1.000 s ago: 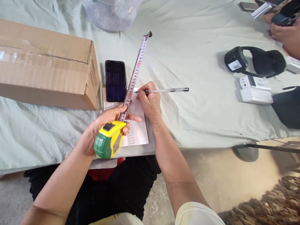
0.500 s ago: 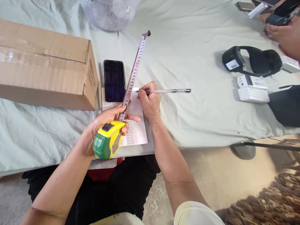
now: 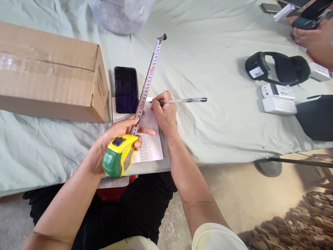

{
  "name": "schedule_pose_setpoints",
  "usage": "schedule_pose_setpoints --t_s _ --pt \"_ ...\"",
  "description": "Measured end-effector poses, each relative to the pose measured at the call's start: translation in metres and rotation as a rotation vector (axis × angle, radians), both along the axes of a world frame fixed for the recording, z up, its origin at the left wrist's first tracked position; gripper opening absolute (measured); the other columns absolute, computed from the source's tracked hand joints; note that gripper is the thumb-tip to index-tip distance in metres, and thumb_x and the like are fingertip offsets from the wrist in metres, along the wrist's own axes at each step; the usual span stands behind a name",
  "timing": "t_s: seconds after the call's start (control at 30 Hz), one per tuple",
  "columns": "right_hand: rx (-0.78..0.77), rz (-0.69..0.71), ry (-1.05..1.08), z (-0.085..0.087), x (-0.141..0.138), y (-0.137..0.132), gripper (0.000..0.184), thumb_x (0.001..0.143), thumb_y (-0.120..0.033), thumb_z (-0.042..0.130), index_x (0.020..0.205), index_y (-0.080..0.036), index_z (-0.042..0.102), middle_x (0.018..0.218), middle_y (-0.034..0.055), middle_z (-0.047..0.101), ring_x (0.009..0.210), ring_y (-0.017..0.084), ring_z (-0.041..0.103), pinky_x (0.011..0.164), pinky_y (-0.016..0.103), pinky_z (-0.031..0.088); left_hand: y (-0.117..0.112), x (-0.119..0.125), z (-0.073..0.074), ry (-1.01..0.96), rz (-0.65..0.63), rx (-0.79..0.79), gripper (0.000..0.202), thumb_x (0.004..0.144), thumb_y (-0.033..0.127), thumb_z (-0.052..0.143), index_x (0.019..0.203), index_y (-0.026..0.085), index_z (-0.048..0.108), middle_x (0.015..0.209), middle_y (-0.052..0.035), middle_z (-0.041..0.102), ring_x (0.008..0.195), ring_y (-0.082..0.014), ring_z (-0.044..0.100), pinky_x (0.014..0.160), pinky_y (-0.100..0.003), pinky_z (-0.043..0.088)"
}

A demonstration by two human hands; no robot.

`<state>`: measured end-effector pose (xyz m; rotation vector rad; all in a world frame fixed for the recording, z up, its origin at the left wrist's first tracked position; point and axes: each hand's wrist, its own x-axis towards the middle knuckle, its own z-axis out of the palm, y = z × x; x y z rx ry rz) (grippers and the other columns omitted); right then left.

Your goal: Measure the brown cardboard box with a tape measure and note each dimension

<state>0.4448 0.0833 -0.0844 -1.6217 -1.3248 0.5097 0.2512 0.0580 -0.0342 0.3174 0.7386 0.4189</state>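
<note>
My left hand (image 3: 118, 130) is closed around a green and yellow tape measure (image 3: 120, 156), its thumb pressing on the drawn-out blade. The blade (image 3: 147, 83) slants up and away, its hooked end over the cloth. In my right hand (image 3: 165, 111) is a pen (image 3: 186, 100), gripped near its tip, which points left at the paper's upper part. Beneath both hands lies a white sheet of paper (image 3: 153, 147) with handwritten rows such as "1x2x3". A dark phone (image 3: 126, 89) rests on the paper's upper left corner. Part of the writing is hidden by my left hand and the tape.
A cardboard box (image 3: 52, 73) stands at the left on the cloth-covered table (image 3: 213, 128). Behind is a clear plastic tub (image 3: 122, 15). To the right lie a black headset (image 3: 278, 67), white boxes (image 3: 279, 99) and a black pouch (image 3: 316, 118). Another person's hand (image 3: 312, 36) holds a dark device.
The pen in my right hand tilts slightly differently, its back end a little left and up. My left hand and the tape measure hold their pose. The whole view shifts slightly.
</note>
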Motion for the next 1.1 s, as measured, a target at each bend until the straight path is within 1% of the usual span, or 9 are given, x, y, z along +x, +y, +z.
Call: schedule_pose_setpoints --t_s 0.13,0.37,0.47,0.6,0.77,0.97,1.1 --pt "0.002 -0.003 0.004 0.0 -0.0004 -0.0001 0.012 0.084 -0.023 0.052 0.074 -0.025 0.047 0.062 -0.0076 0.054 0.058 0.013 0.051 0.061 0.029 0.04 -0.0011 0.0 -0.0004 -0.003 0.015 0.019 0.034 0.095 0.036 0.065 0.126 0.024 0.064 0.098 -0.0103 0.078 0.047 -0.0133 0.06 0.046 -0.026 0.05" --pt "0.018 -0.074 0.08 0.0043 -0.0025 -0.0022 0.012 0.082 -0.021 0.051 0.072 -0.025 0.047 0.06 -0.0077 0.055 0.057 0.012 0.052 0.062 0.028 0.042 -0.0005 0.0011 0.0012 0.008 0.001 0.009 0.033 0.095 0.036 0.064 0.126 0.025 0.065 0.098 -0.0093 0.077 0.047 -0.0127 0.059 0.046 -0.026 0.051" --pt "0.022 -0.069 0.068 0.0047 -0.0024 -0.0021 0.011 0.082 -0.022 0.052 0.072 -0.024 0.048 0.06 -0.0077 0.055 0.058 0.012 0.052 0.061 0.028 0.042 0.0 0.001 0.003 0.02 -0.004 0.0 0.031 0.096 0.036 0.062 0.125 0.025 0.065 0.097 -0.0086 0.077 0.047 -0.0124 0.059 0.046 -0.025 0.05" --pt "0.015 -0.063 0.062 0.0028 -0.0016 -0.001 0.012 0.084 -0.022 0.051 0.073 -0.025 0.047 0.061 -0.0075 0.055 0.059 0.013 0.053 0.063 0.029 0.042 0.0009 0.0007 0.0039 0.017 -0.012 -0.009 0.033 0.095 0.036 0.064 0.126 0.026 0.065 0.098 -0.0089 0.077 0.047 -0.0125 0.059 0.047 -0.026 0.051" --pt "0.021 -0.055 0.016 0.0007 -0.001 -0.0004 0.012 0.084 -0.021 0.052 0.073 -0.025 0.047 0.062 -0.007 0.054 0.058 0.013 0.052 0.063 0.03 0.042 0.0012 0.0015 0.0048 0.017 -0.001 -0.015 0.031 0.097 0.034 0.061 0.127 0.025 0.063 0.095 -0.0093 0.078 0.045 -0.0134 0.059 0.045 -0.027 0.05" --pt "0.014 -0.051 0.054 0.0032 -0.0015 -0.0013 0.012 0.083 -0.022 0.05 0.072 -0.025 0.047 0.062 -0.0068 0.055 0.06 0.013 0.053 0.062 0.029 0.042 0.0008 0.002 0.0058 0.015 0.014 -0.032 0.033 0.095 0.035 0.065 0.126 0.025 0.065 0.094 -0.0097 0.078 0.044 -0.0138 0.06 0.044 -0.027 0.05" --pt "0.007 -0.041 0.008 0.0038 -0.0019 -0.0012 0.011 0.082 -0.022 0.051 0.073 -0.026 0.046 0.061 -0.0073 0.054 0.057 0.013 0.051 0.061 0.029 0.041 0.0008 0.0022 0.0064 0.027 0.003 -0.022 0.031 0.096 0.034 0.062 0.126 0.026 0.064 0.094 -0.009 0.078 0.044 -0.0137 0.059 0.043 -0.026 0.049"
